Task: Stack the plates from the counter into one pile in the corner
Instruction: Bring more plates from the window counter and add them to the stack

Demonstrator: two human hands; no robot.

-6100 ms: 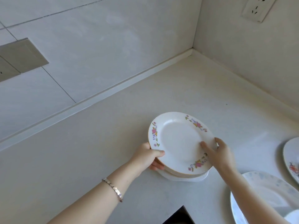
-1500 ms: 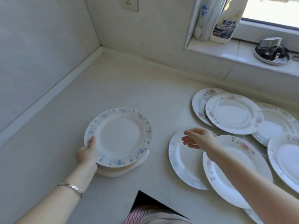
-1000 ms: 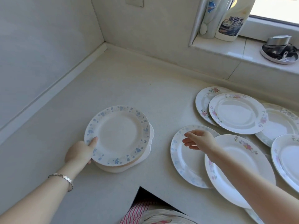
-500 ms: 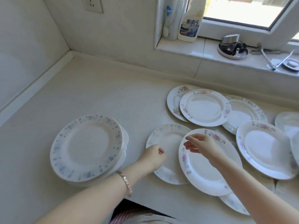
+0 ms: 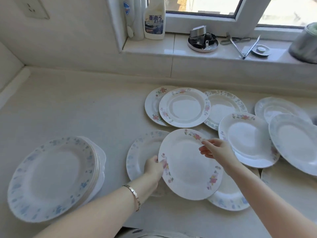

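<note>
On my feed the left hand point(image 5: 153, 166) grips the pink-flowered plate point(image 5: 187, 167) at its 9 o'clock edge, thumb on top, the other fingers hidden beneath. The right hand point(image 5: 216, 149) pinches the same rim near 1 o'clock between thumb and forefinger, with the remaining fingers point(image 5: 205, 149) loosely curled. The plate sits mid-view, overlapping a blue-rimmed plate point(image 5: 142, 152) at its 9 o'clock side; I can't tell whether it is lifted. The pile point(image 5: 51, 177) stands on the counter point(image 5: 85, 109) at 8 o'clock, well apart. More loose plates point(image 5: 184, 107) spread from 1 to 3 o'clock.
</note>
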